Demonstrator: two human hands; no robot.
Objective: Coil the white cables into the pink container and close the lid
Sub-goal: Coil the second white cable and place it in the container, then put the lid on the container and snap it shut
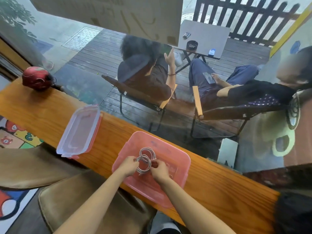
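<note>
Both hands worked inside the open pink container [175,159] at 6 o'clock on the wooden counter [50,115] — left hand [129,166] and right hand [159,171] each pinching the coiled white cables [146,159]. The clear lid [80,130] lay at 10 o'clock.
</note>
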